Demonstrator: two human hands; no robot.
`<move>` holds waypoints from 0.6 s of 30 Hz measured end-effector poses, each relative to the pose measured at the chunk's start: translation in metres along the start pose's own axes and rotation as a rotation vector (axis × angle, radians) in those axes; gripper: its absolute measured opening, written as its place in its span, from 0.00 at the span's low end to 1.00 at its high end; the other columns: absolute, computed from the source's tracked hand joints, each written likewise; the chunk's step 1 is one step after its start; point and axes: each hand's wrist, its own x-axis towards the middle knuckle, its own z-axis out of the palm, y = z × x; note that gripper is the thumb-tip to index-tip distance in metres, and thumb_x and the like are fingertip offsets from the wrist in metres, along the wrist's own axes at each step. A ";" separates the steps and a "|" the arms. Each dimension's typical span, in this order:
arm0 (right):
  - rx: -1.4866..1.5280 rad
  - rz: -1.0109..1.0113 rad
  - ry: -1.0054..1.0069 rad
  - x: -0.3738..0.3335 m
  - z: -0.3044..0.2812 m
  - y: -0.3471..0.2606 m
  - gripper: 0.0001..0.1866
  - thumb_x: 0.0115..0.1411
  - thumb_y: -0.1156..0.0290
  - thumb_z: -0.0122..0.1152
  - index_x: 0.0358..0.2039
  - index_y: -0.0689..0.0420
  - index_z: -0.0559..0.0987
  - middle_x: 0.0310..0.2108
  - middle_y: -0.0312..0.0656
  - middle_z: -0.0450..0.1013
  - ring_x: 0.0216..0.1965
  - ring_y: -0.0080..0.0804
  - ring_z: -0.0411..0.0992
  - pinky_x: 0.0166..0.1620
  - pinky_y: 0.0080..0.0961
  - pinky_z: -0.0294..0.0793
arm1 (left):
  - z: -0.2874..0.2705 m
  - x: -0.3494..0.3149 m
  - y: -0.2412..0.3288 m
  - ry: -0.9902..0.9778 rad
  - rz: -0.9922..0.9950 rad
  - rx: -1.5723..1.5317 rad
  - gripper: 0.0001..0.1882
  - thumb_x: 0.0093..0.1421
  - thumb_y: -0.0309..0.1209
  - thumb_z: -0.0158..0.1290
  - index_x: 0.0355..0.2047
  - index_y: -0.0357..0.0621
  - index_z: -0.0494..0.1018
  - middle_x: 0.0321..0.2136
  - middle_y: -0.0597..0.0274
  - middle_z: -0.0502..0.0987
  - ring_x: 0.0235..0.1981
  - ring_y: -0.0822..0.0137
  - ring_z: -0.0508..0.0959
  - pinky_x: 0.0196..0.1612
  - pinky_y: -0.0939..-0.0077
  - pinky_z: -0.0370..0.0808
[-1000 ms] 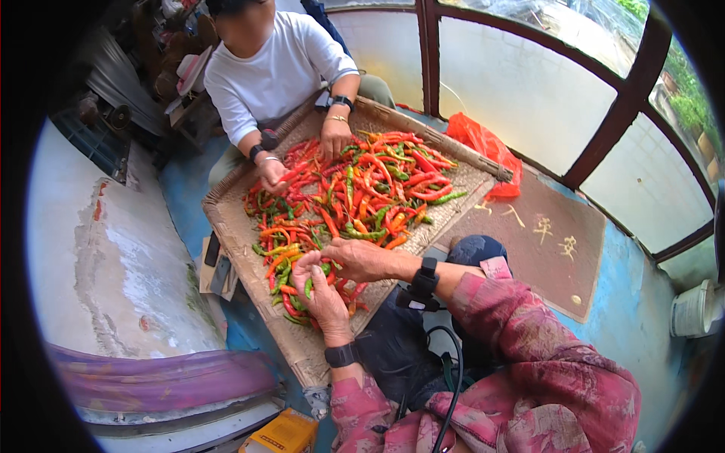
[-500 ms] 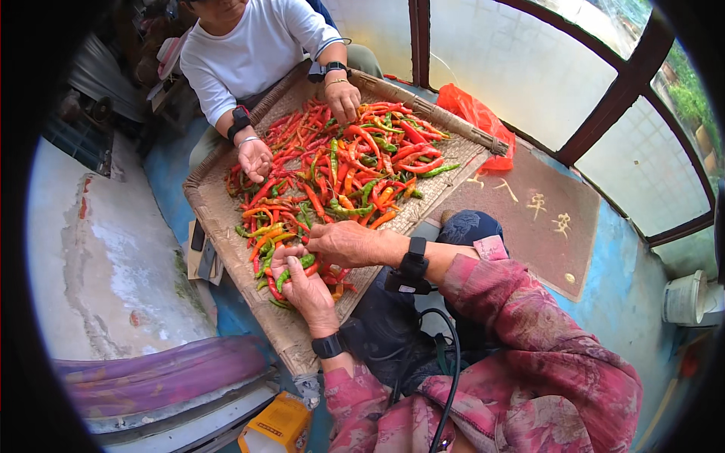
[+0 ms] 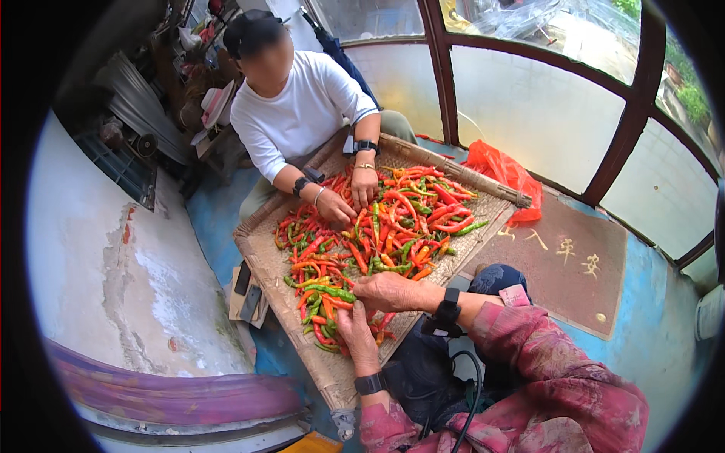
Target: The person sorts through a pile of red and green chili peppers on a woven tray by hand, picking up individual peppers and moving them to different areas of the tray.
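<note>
Red, orange and green chili peppers (image 3: 393, 226) lie heaped on a woven bamboo tray (image 3: 264, 253). Over its near edge, my hands meet at the fingertips. My left hand (image 3: 356, 336) is closed, palm up, at the stem end of a green chili pepper (image 3: 330, 292). Beside that hand is an orange chili pepper (image 3: 337, 303). My right hand (image 3: 393, 291) comes in from the right with its fingers pinched at the same spot. What lies between those fingertips is hidden.
Across the tray sits a person in a white shirt (image 3: 298, 106), both hands among the peppers. A red plastic bag (image 3: 507, 181) stands by the tray's far right corner. A brown mat (image 3: 563, 264) lies on the blue floor. At left, a purple cloth (image 3: 181, 392) hangs near the wall.
The view has shifted, so the scene sits further right and lower. My left fingers have closed up against my right fingertips. The other person's hands have come together over the peppers.
</note>
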 end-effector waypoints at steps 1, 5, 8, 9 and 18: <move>-0.015 0.021 -0.002 -0.001 0.002 0.001 0.12 0.51 0.69 0.59 0.29 0.62 0.68 0.26 0.47 0.67 0.29 0.47 0.71 0.30 0.38 0.69 | -0.004 0.004 -0.004 0.010 -0.031 0.080 0.19 0.62 0.37 0.48 0.44 0.33 0.65 0.39 0.60 0.71 0.37 0.71 0.71 0.42 0.76 0.69; 0.099 0.115 -0.015 -0.004 -0.005 0.004 0.10 0.51 0.68 0.59 0.25 0.62 0.71 0.22 0.47 0.70 0.27 0.47 0.71 0.30 0.37 0.69 | 0.008 0.001 0.001 -0.027 -0.072 -0.056 0.14 0.63 0.33 0.44 0.45 0.36 0.65 0.37 0.61 0.72 0.39 0.71 0.72 0.42 0.75 0.71; 0.212 0.136 -0.039 -0.004 -0.003 0.007 0.09 0.51 0.68 0.59 0.25 0.62 0.74 0.22 0.48 0.71 0.26 0.46 0.71 0.30 0.37 0.68 | 0.006 0.000 0.004 -0.040 -0.084 -0.095 0.14 0.64 0.33 0.43 0.45 0.37 0.64 0.38 0.61 0.71 0.40 0.72 0.72 0.41 0.76 0.72; 0.204 0.149 -0.050 -0.004 -0.004 0.006 0.10 0.51 0.68 0.59 0.24 0.62 0.73 0.21 0.48 0.71 0.26 0.46 0.71 0.30 0.37 0.68 | 0.006 -0.001 0.004 -0.040 -0.087 -0.091 0.14 0.64 0.33 0.43 0.45 0.37 0.64 0.38 0.61 0.71 0.40 0.72 0.72 0.41 0.76 0.72; 0.309 0.169 -0.091 0.002 0.002 0.012 0.13 0.53 0.66 0.53 0.25 0.65 0.73 0.20 0.50 0.71 0.23 0.37 0.71 0.29 0.34 0.69 | 0.002 0.002 0.005 -0.030 -0.126 0.173 0.13 0.64 0.35 0.41 0.44 0.40 0.65 0.31 0.66 0.71 0.30 0.77 0.70 0.30 0.82 0.69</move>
